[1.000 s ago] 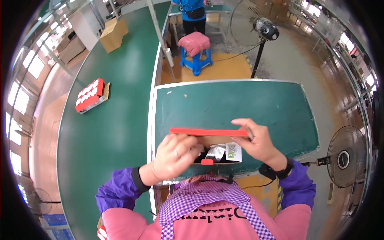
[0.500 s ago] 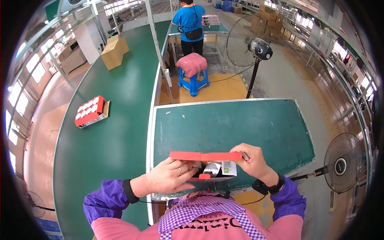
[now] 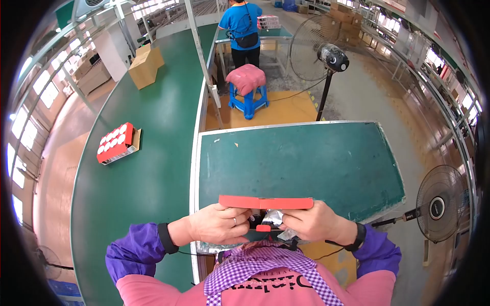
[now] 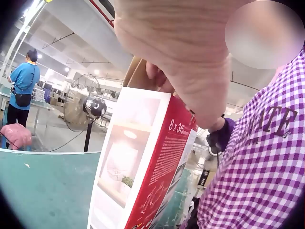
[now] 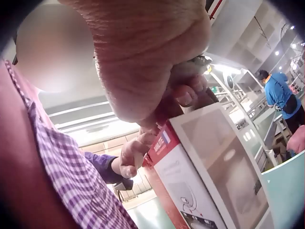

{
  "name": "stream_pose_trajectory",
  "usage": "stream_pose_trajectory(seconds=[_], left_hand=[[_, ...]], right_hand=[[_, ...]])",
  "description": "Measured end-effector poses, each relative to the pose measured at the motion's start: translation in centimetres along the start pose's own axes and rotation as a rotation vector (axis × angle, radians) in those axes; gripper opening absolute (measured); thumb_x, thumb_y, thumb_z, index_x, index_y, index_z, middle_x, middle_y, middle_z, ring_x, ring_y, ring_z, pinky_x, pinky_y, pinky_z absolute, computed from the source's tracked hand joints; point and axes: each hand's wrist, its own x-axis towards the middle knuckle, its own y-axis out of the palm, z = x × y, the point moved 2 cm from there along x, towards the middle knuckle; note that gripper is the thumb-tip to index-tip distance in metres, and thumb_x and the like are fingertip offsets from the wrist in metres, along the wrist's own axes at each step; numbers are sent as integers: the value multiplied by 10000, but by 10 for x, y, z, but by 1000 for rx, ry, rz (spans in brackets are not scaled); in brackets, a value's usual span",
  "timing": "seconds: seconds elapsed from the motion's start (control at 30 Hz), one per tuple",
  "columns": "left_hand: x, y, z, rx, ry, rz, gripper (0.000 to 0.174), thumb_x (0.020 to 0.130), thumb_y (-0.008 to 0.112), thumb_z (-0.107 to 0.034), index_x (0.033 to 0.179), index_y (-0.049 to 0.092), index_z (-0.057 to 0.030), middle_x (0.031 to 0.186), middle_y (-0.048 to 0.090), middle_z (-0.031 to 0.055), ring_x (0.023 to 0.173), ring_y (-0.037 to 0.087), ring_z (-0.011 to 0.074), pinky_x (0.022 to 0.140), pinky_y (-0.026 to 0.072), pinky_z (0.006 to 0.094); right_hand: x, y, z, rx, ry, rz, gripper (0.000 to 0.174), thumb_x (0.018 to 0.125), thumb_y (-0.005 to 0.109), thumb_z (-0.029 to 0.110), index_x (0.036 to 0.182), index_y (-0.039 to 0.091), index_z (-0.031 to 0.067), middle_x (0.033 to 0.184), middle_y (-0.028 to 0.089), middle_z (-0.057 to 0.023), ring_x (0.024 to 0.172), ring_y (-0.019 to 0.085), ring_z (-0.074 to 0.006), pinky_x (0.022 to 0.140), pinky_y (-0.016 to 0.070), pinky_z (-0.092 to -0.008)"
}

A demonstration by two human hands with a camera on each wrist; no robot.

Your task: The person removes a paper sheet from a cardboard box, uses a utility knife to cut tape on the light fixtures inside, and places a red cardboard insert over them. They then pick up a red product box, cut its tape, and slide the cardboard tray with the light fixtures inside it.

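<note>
An upright carton (image 4: 155,157) with red and white printed sides stands in front of the person, its top open. Its red flap (image 3: 265,203) is raised along the far side in the head view. Inside shows something silvery (image 3: 274,218), partly hidden by the fingers. The left hand (image 3: 219,224) grips the carton's left top edge, fingertips within the opening. At the right top corner, the right hand (image 3: 319,223) holds the carton, fingers curled over the edge. A clear plastic piece (image 3: 287,234) shows beneath the right hand, and a small silvery item (image 5: 202,61) by its curled fingers.
A red box with white round tops (image 3: 116,144) lies on the long green bench (image 3: 153,153) to the left, with a brown carton (image 3: 145,67) farther back. Beyond the worktable (image 3: 301,158) are a blue stool (image 3: 247,102) and a person in blue. Fans stand at right.
The right hand has come down from the flap's right end to the carton's right front. The left hand stays at the left edge. The head view has tilted up since the first frame.
</note>
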Motion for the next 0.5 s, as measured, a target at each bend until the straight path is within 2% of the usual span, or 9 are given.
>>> stream_pose_trajectory(seconds=[0.13,0.17,0.27,0.37,0.4,0.43,0.47,0.5], left_hand=[[1,0,10,-9,-23,5,309,752,659,-374,873,566,-105,1042,573,64,1030,483,254,938,380,389],[4,-3,13,7,-38,-3,354,756,653,-368,961,575,-90,1031,568,62,999,481,258,937,377,401],[5,-3,18,-19,-74,-17,474,734,661,-321,1106,539,-54,1093,547,78,992,481,230,940,377,392],[-1,1,20,-12,-110,-77,499,741,657,-305,1151,529,-51,1127,542,80,961,513,239,925,394,381],[-2,-1,22,-30,-141,-65,519,748,658,-299,1178,523,-43,1152,540,80,942,538,234,863,429,361],[-3,-1,22,-35,-154,-60,519,748,658,-299,1178,523,-43,1152,540,80,942,538,234,863,429,361],[-5,-1,22,-76,-203,-19,489,754,661,-312,1147,548,-44,1133,549,94,948,544,235,822,438,351],[-6,-1,22,-115,-253,23,462,761,663,-325,1117,572,-45,1115,558,108,953,549,236,781,447,341]], right_hand=[[13,-13,-8,-10,-16,102,144,706,650,202,717,546,104,731,514,-30,620,560,-189,483,466,-292],[15,-17,-13,-34,-6,107,150,708,651,202,693,530,115,666,452,-25,576,539,-188,464,447,-306],[16,-26,-19,14,47,174,153,719,657,181,688,526,108,666,463,-30,539,529,-190,457,429,-308],[13,-22,-22,75,88,103,111,723,666,135,771,579,85,680,480,-36,514,520,-199,468,427,-310],[15,-25,-20,61,144,58,154,718,668,108,853,602,74,690,491,-40,518,523,-201,470,426,-314],[17,-24,-18,49,198,12,226,714,670,81,934,625,62,700,501,-43,523,525,-203,472,425,-319],[14,-21,-20,61,232,14,365,708,659,45,1069,613,50,701,508,-53,538,536,-215,488,437,-325],[15,-19,-19,81,228,16,365,708,659,45,1069,613,50,701,508,-53,538,536,-215,488,437,-325]])
